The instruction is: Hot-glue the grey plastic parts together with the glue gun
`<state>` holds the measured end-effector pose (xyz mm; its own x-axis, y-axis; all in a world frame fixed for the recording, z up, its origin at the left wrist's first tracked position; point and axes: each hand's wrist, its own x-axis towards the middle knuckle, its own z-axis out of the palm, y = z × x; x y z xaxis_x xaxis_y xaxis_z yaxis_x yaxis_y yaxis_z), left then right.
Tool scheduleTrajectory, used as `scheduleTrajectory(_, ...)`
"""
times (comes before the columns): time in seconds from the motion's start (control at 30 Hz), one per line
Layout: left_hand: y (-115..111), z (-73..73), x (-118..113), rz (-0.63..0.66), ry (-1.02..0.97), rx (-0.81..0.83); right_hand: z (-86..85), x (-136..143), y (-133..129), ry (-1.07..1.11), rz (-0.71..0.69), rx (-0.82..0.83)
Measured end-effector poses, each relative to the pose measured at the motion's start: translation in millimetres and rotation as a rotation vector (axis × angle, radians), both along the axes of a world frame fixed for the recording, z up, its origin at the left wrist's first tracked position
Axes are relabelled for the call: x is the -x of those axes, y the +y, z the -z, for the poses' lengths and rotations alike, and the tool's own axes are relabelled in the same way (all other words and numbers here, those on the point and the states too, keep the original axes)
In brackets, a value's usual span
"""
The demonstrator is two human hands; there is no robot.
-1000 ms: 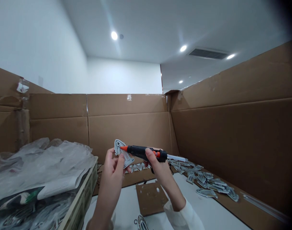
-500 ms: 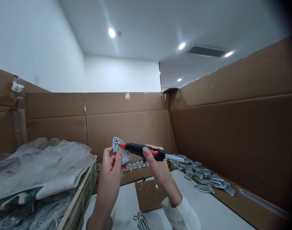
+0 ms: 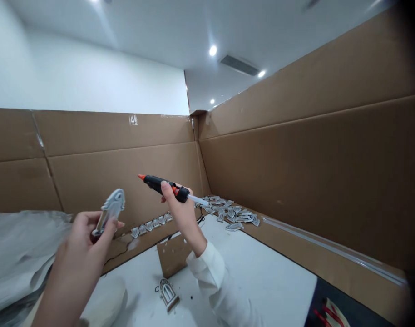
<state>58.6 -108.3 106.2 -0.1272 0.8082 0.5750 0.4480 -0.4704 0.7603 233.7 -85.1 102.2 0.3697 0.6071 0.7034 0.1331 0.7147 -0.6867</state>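
Observation:
Pinched between the thumb and fingers of my left hand [image 3: 95,236] is a small grey arched piece [image 3: 110,210], tilted upright. My right hand [image 3: 180,211] grips a black and orange glue gun [image 3: 160,184], its orange tip pointing left and a pale glue stick coming out of its back. The tip and the piece are apart. Below, on the white table top [image 3: 262,268], lies another arched piece [image 3: 167,293] with a small dark ring beside it.
Arched pieces form a row [image 3: 149,225] along the back and a pile [image 3: 239,215] at the right. A cardboard square [image 3: 173,254] lies mid-table. Plastic wrapping [image 3: 23,250] is at the left; cardboard walls [image 3: 125,168] stand around. Something red and beige [image 3: 333,313] is at lower right.
The view has turned right. My hands have moved apart, and the glue gun's tip has left the arched piece. The piece has turned in my left hand.

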Motion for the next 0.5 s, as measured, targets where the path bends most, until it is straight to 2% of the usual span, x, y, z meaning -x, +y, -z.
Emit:
scheduleTrajectory(0.1,3,2.5,2,-0.037,0.138,0.016,0.4,0,-1,0.054,-0.067,0.013)
scheduleTrajectory(0.3,6,1.6,-4,0.003,-0.009,-0.078,0.4,-5,-6,0.035,-0.212,0.075)
scheduleTrajectory(0.5,8,2.5,-6,0.241,-0.245,0.009,0.8,-8,-12,-0.102,-0.255,0.061)
